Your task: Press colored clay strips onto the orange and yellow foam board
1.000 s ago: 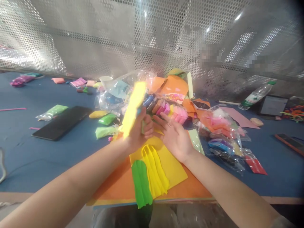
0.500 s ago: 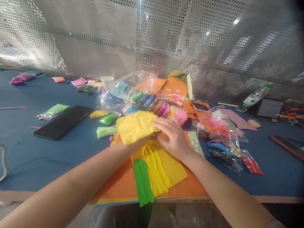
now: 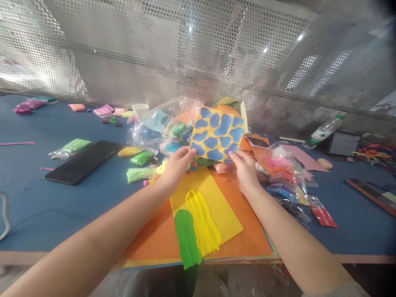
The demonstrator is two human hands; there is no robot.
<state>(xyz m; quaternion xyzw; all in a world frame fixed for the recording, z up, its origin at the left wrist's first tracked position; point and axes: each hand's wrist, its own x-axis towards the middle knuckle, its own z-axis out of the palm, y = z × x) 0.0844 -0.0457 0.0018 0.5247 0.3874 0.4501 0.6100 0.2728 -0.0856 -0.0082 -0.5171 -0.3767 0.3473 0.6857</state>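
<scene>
My left hand [image 3: 179, 167] and my right hand [image 3: 246, 167] grip the two lower corners of a yellow sheet with blue blotches [image 3: 220, 131]. It is held up and tilted, blotched face towards me, thumbs in front and fingers largely hidden behind. Below it a plain yellow square sheet [image 3: 227, 214] rests on larger orange sheets [image 3: 253, 239] at the table's front edge. A pleated bright yellow strip [image 3: 206, 225] and a green strip with a rounded top [image 3: 186, 237] lie side by side on these sheets; their lower ends come near the table edge.
Bags of coloured clay [image 3: 287, 173] lie right of the sheets, with a red packet [image 3: 323, 212]. A clear plastic bag [image 3: 148, 128] and a white cup [image 3: 140, 109] stand behind. A black tablet-like slab [image 3: 82, 163] lies left. A water bottle [image 3: 323, 132] leans at the back right.
The yellow sheet has been turned so that its blue-blotched face shows, and raised further back. My hands have moved apart to its two lower corners. The strips below stay put.
</scene>
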